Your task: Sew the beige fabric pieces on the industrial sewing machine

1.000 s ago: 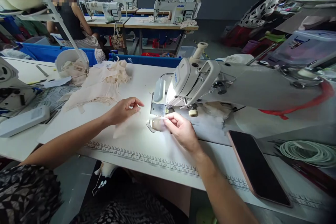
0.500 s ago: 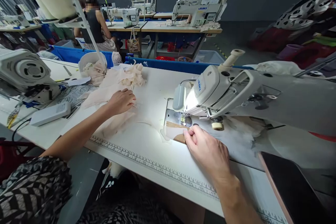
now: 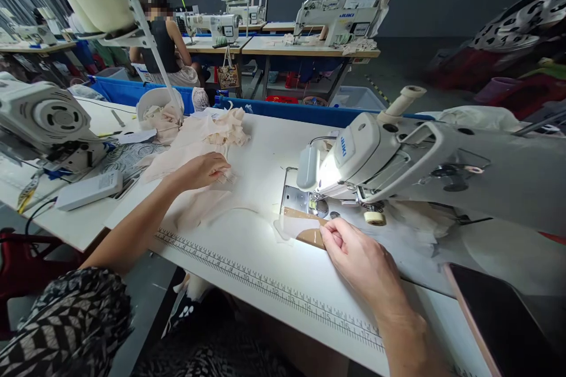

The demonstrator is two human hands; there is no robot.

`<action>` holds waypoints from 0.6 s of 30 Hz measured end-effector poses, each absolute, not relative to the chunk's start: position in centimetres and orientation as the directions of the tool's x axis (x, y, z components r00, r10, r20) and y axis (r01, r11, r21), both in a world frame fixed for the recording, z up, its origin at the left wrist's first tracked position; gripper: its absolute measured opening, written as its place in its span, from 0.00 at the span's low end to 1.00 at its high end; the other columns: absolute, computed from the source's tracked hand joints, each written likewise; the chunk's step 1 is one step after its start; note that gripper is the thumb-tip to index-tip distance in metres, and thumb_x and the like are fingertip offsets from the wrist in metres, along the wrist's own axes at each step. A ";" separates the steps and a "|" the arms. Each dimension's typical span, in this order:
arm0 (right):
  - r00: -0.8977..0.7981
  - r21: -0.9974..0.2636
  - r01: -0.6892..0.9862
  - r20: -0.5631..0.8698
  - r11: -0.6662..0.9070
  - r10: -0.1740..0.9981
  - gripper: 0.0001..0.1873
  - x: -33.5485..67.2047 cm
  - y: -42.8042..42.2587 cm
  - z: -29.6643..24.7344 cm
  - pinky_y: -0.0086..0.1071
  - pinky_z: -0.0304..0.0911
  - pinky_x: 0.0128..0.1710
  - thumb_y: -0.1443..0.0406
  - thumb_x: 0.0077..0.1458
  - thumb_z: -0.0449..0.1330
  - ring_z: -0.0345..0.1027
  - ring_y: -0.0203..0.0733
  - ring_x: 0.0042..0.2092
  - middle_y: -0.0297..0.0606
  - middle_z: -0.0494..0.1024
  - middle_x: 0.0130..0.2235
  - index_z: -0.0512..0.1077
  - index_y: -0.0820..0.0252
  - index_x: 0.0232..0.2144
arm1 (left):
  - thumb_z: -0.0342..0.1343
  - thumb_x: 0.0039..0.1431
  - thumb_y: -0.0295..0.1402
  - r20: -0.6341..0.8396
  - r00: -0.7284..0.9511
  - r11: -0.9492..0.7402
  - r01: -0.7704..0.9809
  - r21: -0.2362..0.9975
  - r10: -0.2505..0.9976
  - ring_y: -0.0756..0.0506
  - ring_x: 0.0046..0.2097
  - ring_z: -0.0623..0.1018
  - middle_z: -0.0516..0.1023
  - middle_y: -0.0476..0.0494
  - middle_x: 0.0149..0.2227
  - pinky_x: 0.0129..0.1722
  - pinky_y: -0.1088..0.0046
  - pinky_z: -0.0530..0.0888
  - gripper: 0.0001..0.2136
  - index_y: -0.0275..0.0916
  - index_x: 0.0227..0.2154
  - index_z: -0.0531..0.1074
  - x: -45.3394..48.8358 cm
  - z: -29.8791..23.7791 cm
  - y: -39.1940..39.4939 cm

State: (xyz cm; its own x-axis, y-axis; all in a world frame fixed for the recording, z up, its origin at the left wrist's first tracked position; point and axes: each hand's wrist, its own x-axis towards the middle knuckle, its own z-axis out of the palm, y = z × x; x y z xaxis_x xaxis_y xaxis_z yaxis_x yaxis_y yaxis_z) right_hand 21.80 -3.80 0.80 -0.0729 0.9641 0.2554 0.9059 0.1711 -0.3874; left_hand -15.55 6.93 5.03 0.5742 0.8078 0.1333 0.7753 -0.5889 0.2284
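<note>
My left hand (image 3: 204, 171) is above the pale pink fabric pieces (image 3: 198, 206) left of the sewing machine, its fingers closed on a thin, sheer bit of fabric (image 3: 230, 177). Close in front of the lit needle area of the JUKI sewing machine (image 3: 349, 150), my right hand (image 3: 365, 256) has thumb and forefinger pressed together. Its fingertips touch the edge of a brown plate (image 3: 312, 237), partly covered by a whitish piece (image 3: 294, 227). What that pinch holds, if anything, is hidden.
A printed ruler (image 3: 274, 291) runs along the table's front edge. At right lies a phone (image 3: 499, 318). Crumpled fabric (image 3: 230, 126) and a stuffed white bin (image 3: 144, 103) stand at the back left. Another machine (image 3: 48, 118) is on the left; a seated person (image 3: 161, 41) works beyond.
The whole view has shifted slightly, so the table and machine appear a little further right and down. Both hands stay in nearly the same places on the table.
</note>
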 end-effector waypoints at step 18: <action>-0.062 -0.448 0.889 0.083 0.093 0.995 0.16 23.7 -2.2 -1.2 0.38 0.58 0.21 0.49 0.55 0.53 0.62 0.44 0.19 0.35 0.71 0.20 0.64 0.49 0.22 | 0.52 0.65 0.44 0.238 0.151 -0.245 0.866 0.436 0.959 0.44 0.39 0.82 0.83 0.41 0.39 0.41 0.72 0.78 0.17 0.38 0.40 0.81 -24.9 8.1 1.5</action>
